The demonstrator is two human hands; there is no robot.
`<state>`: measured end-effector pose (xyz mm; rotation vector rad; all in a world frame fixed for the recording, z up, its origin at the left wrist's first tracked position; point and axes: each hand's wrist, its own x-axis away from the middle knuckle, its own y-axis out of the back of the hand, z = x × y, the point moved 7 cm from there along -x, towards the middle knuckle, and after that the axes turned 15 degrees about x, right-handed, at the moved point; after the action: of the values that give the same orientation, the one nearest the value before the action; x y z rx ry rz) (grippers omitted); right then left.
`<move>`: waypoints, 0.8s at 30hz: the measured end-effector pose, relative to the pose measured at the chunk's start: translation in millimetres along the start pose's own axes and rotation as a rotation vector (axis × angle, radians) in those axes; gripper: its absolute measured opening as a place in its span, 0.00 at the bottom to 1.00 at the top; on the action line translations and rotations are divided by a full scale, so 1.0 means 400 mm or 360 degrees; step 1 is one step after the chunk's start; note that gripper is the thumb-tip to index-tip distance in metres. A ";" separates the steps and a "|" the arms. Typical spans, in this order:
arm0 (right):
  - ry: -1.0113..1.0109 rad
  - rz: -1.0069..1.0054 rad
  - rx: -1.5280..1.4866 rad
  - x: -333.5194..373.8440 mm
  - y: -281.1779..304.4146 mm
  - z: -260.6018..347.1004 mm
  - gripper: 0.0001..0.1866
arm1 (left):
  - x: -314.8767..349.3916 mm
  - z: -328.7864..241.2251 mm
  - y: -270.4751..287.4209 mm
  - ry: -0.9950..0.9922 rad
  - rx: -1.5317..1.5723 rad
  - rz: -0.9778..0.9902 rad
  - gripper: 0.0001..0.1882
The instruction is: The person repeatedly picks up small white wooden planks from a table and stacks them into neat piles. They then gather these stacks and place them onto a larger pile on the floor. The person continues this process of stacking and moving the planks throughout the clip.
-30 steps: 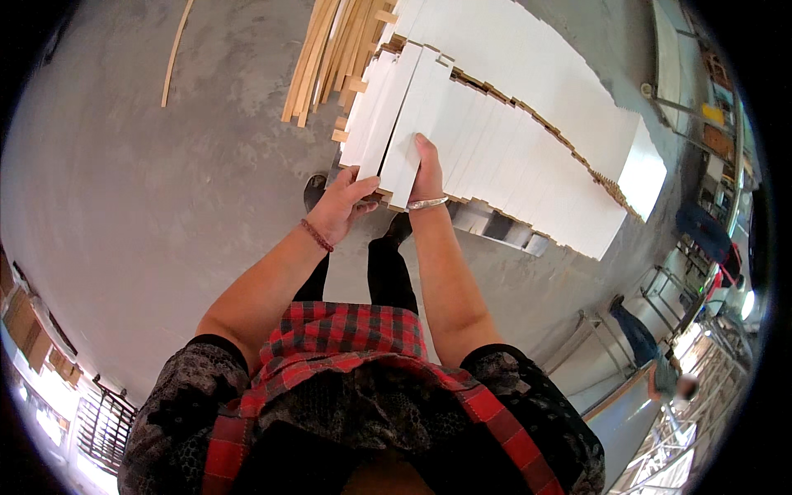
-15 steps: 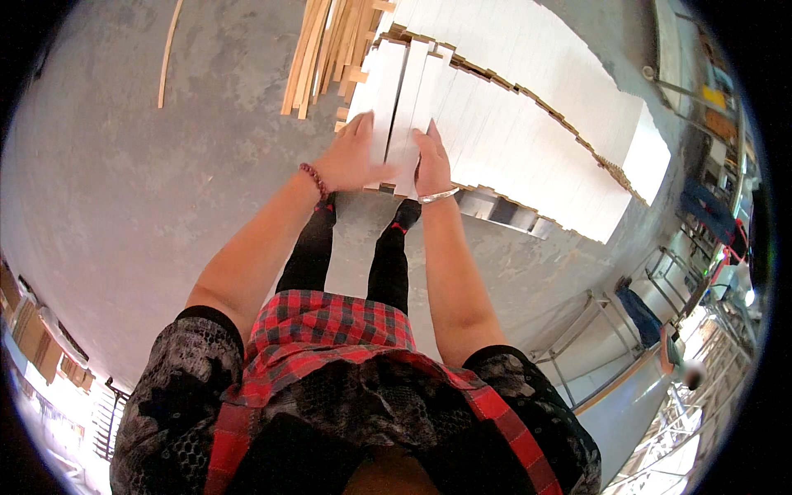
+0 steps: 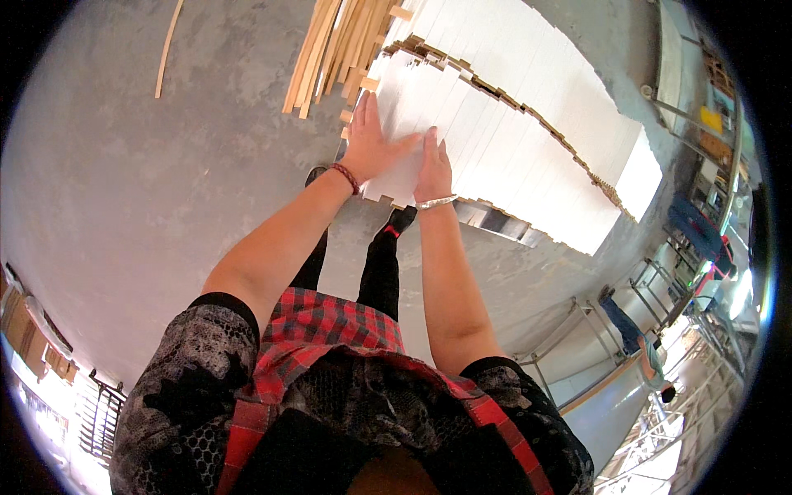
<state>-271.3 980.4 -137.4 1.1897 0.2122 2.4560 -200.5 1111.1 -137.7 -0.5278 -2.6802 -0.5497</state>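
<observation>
A long row of white boards (image 3: 503, 165) stands packed side by side, with uneven brown ends along its edges. On its left end lies my left hand (image 3: 373, 144), fingers spread, thumb pointing toward the other hand. My right hand (image 3: 433, 169) rests flat on the white surface just to the right, fingers stretched out. Neither hand has its fingers wrapped round a board. A second row of white boards (image 3: 528, 66) lies behind the first, along a jagged brown seam.
Thin wooden strips (image 3: 334, 49) lie in a bundle left of the boards. A single strip (image 3: 169, 49) is on the grey floor (image 3: 165, 190). To the right are a metal-framed table (image 3: 602, 379) and people, one a person in jeans (image 3: 623, 322).
The dark gap between the leftmost boards has closed. My left hand has moved right and spread out on the boards; my right hand stays nearly in place.
</observation>
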 end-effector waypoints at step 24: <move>-0.0160 -0.0471 -0.0820 0.115 0.127 -0.092 0.36 | -0.108 -0.028 0.135 0.0258 0.0759 0.0295 0.46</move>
<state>-340.2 955.0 -112.2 0.9674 -0.2452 2.0150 -137.1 1140.1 -129.2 -0.5535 -2.4521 0.0983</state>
